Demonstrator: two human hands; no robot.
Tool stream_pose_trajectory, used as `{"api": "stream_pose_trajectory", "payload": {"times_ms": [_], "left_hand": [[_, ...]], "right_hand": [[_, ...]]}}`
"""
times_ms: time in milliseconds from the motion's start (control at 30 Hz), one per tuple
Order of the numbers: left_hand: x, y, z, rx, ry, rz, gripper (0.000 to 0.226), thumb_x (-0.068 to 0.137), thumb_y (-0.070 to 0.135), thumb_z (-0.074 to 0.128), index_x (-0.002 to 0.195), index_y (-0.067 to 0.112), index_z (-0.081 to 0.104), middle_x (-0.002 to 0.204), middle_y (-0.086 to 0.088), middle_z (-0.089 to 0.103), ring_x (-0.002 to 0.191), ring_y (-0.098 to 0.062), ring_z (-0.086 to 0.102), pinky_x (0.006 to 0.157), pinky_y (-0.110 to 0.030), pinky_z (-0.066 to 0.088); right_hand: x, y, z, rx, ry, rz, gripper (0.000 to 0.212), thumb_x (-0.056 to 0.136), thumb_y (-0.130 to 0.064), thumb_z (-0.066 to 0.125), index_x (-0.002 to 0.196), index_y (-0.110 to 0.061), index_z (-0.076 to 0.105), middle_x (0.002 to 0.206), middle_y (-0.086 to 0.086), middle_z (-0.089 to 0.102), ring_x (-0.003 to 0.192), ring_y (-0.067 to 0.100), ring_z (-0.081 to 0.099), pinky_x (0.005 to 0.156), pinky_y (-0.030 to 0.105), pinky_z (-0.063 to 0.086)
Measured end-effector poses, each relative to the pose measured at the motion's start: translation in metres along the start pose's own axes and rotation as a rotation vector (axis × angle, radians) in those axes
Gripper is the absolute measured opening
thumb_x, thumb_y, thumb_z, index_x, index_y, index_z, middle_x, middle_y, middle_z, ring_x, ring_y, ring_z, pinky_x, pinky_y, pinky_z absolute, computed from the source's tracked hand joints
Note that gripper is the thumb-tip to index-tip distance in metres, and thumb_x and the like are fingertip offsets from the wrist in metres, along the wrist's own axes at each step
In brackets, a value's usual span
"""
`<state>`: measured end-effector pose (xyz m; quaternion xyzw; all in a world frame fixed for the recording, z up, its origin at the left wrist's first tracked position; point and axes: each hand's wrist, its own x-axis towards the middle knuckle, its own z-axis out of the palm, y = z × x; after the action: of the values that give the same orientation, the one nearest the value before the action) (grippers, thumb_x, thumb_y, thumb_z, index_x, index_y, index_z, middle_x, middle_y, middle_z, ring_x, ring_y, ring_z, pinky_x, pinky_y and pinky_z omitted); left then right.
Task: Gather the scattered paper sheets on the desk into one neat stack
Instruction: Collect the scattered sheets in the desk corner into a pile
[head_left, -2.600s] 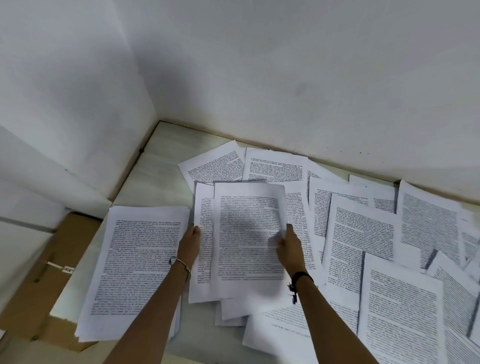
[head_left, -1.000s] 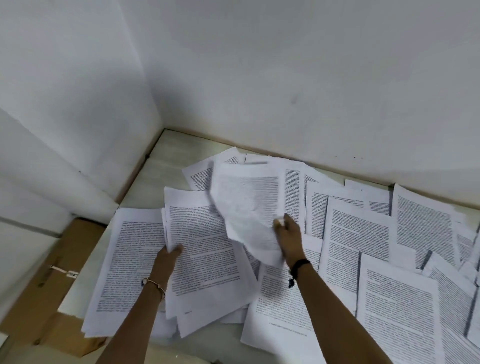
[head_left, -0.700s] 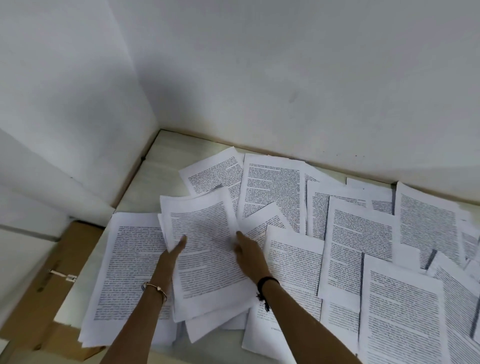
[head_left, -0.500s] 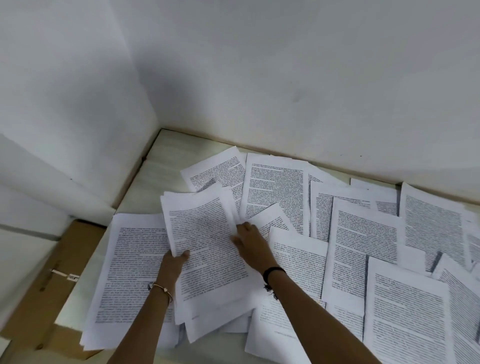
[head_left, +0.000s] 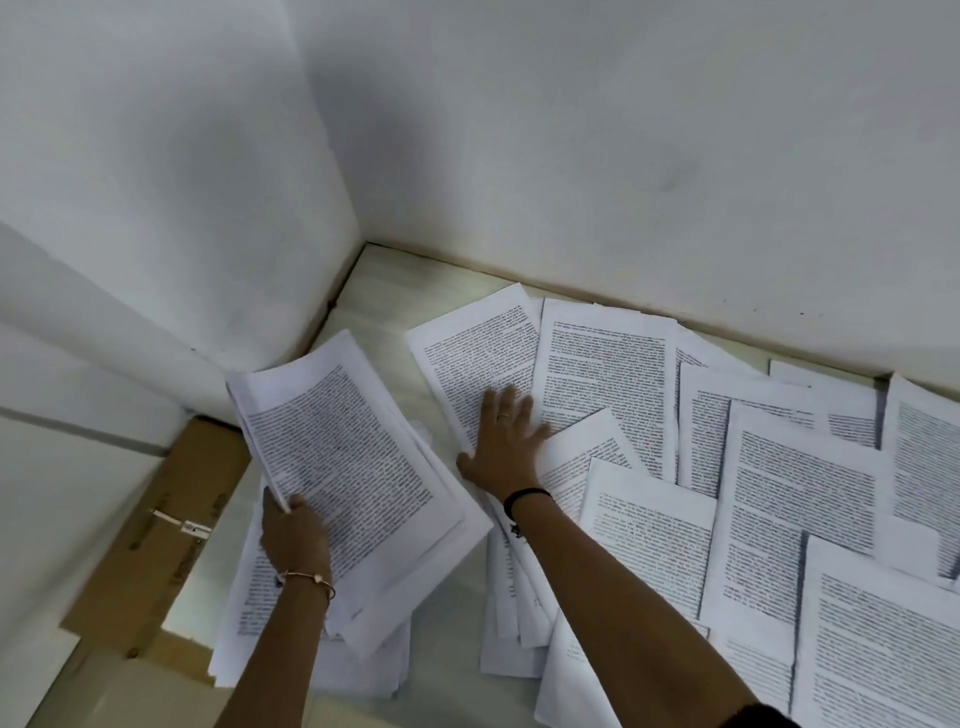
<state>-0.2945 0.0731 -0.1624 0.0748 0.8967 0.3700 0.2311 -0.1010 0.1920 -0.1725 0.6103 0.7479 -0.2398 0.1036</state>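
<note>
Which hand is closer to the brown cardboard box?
Left. The left hand grips a bundle of sheets just beside the cardboard box; the right hand lies flat on a scattered sheet farther away, past the bundle.

A bundle of printed sheets (head_left: 348, 467) is gripped at its near left edge by the left hand (head_left: 293, 535) and held tilted above a lower stack (head_left: 244, 613) at the left edge of the pale desk (head_left: 384, 291). The right hand (head_left: 506, 441) is laid flat, fingers spread, on a single printed sheet (head_left: 467, 353) towards the far corner. More overlapping sheets (head_left: 779, 493) are spread across the right side. A thin bracelet (head_left: 306, 577) is worn on the left wrist, a black band (head_left: 524, 496) on the right. A cardboard box (head_left: 156, 519) is seen beside the desk, apparently lower than its top.
</note>
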Motion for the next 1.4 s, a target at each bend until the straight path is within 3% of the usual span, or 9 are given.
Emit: {"api": "stream_pose_trajectory", "payload": {"times_ms": [200,367,600,700,900,1100,1200,1300,1400], "left_hand": [[-0.014,-0.001,0.002,0.007,-0.037,0.012,0.04,0.096,0.01,0.038,0.135,0.003,0.043,0.132,-0.025,0.052,0.118,-0.043,0.049,0.098,-0.047,0.039],[-0.013,-0.005,0.002,-0.018,-0.152,0.006,0.037,0.094,0.012,0.042,0.129,0.004,0.049,0.126,-0.022,0.057,0.111,-0.04,0.055,0.096,-0.047,0.044],[-0.022,0.006,0.006,-0.102,-0.365,-0.033,0.037,0.093,0.013,0.052,0.127,0.002,0.051,0.128,-0.02,0.056,0.114,-0.036,0.054,0.101,-0.045,0.044],[-0.021,0.011,0.003,-0.09,-0.411,-0.011,0.037,0.092,0.015,0.053,0.127,0.003,0.052,0.127,-0.019,0.057,0.112,-0.036,0.056,0.098,-0.046,0.046],[-0.013,0.019,-0.023,-0.015,-0.163,0.091,0.04,0.095,0.019,0.048,0.131,0.0,0.048,0.126,-0.026,0.056,0.113,-0.041,0.054,0.095,-0.046,0.043],[0.007,0.017,-0.043,-0.044,-0.107,0.031,0.044,0.093,0.024,0.05,0.124,-0.007,0.05,0.12,-0.029,0.057,0.108,-0.043,0.055,0.091,-0.049,0.045],[0.001,0.017,-0.041,-0.111,-0.25,0.071,0.038,0.093,0.018,0.052,0.124,-0.003,0.052,0.121,-0.024,0.059,0.109,-0.04,0.056,0.094,-0.047,0.046],[-0.013,0.018,-0.034,-0.192,-0.514,0.058,0.036,0.092,0.015,0.054,0.126,0.003,0.053,0.125,-0.019,0.059,0.11,-0.036,0.058,0.098,-0.047,0.046],[-0.029,0.012,-0.026,-0.258,-0.746,0.0,0.033,0.092,0.01,0.053,0.123,-0.001,0.055,0.118,-0.023,0.062,0.098,-0.035,0.063,0.086,-0.043,0.054]], "right_hand": [[0.012,-0.001,-0.01,-0.184,0.111,0.061,0.082,0.082,-0.02,0.058,0.146,0.001,0.012,0.154,0.025,0.014,0.136,0.046,0.024,0.092,0.056,0.038],[0.008,0.029,-0.041,0.129,0.279,0.149,0.04,0.08,-0.002,0.05,0.119,-0.006,0.049,0.106,0.015,0.061,0.096,0.034,0.06,0.07,0.033,0.041],[-0.004,0.047,-0.075,0.379,0.298,0.208,0.019,0.087,-0.015,0.053,0.089,0.002,0.061,0.091,0.02,0.065,0.087,0.035,0.062,0.064,0.028,0.037],[-0.013,0.042,-0.078,0.337,0.29,0.077,0.02,0.084,-0.007,0.053,0.102,0.001,0.054,0.083,0.02,0.062,0.079,0.036,0.062,0.059,0.03,0.042],[-0.027,0.024,-0.074,0.314,0.359,0.015,0.023,0.095,-0.016,0.047,0.102,0.001,0.062,0.098,0.02,0.062,0.09,0.035,0.059,0.066,0.034,0.042],[-0.037,0.01,-0.07,0.466,0.248,-0.109,0.027,0.091,-0.007,0.05,0.065,-0.004,0.044,0.061,0.015,0.052,0.055,0.023,0.046,0.057,0.029,0.031],[-0.052,-0.016,-0.062,0.366,0.221,-0.214,0.014,0.092,-0.006,0.045,0.087,0.001,0.056,0.076,0.019,0.059,0.065,0.028,0.05,0.06,0.03,0.031],[-0.073,-0.045,-0.046,0.252,0.114,-0.308,0.044,0.092,-0.012,0.043,0.135,-0.001,0.042,0.102,0.027,0.062,0.092,0.038,0.059,0.075,0.039,0.044],[-0.091,-0.065,-0.025,0.197,-0.091,-0.339,0.051,0.092,-0.024,0.047,0.141,-0.012,0.036,0.111,0.025,0.061,0.099,0.039,0.06,0.083,0.042,0.048]]}}
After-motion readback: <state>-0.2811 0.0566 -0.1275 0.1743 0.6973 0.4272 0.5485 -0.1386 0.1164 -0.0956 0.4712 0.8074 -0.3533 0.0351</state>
